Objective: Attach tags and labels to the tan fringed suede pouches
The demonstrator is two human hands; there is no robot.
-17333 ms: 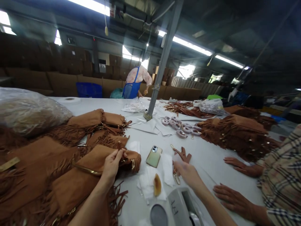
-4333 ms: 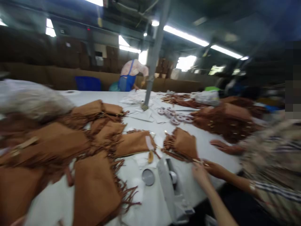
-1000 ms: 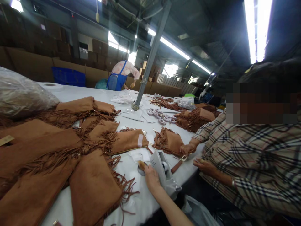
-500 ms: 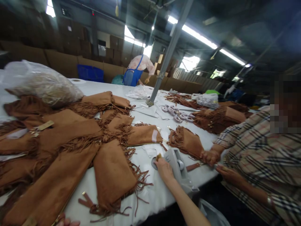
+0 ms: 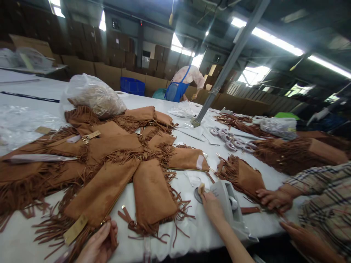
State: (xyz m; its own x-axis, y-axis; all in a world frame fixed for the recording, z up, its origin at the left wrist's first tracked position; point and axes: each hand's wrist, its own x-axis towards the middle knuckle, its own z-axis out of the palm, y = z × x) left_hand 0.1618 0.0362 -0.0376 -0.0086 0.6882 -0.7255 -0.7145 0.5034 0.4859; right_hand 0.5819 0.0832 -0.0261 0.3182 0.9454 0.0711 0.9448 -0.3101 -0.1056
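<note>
Holding, left: your left hand (image 5: 98,241) was closed, thumb and fingers pinching a brown leather tab (image 5: 113,236) at the near corner of a fringed bag (image 5: 104,191).
Bag to grip: the fringed bag lay at twelve o'clock from that hand, its flat body running away from you, its near corner right by your fingertips.
Paper tag (image 5: 75,229): it lay at ten o'clock from the same hand, over fringe.
Second bag (image 5: 155,191): it lay flat at two o'clock from your left hand, apart from it.
Holding, right: your right hand (image 5: 213,208) was pinched narrow on a small tan piece (image 5: 201,189), at eleven o'clock from your knuckles.
Round dish (image 5: 196,196): it sat at ten o'clock from your right hand, beside the tan piece; you could not tell whether they touched.
Tape dispenser (image 5: 225,202): it stood at three o'clock, just beside your right hand.
Co-worker's hand (image 5: 275,199): it rested on a third bag (image 5: 249,177), which lay at your right hand's two o'clock.
</note>
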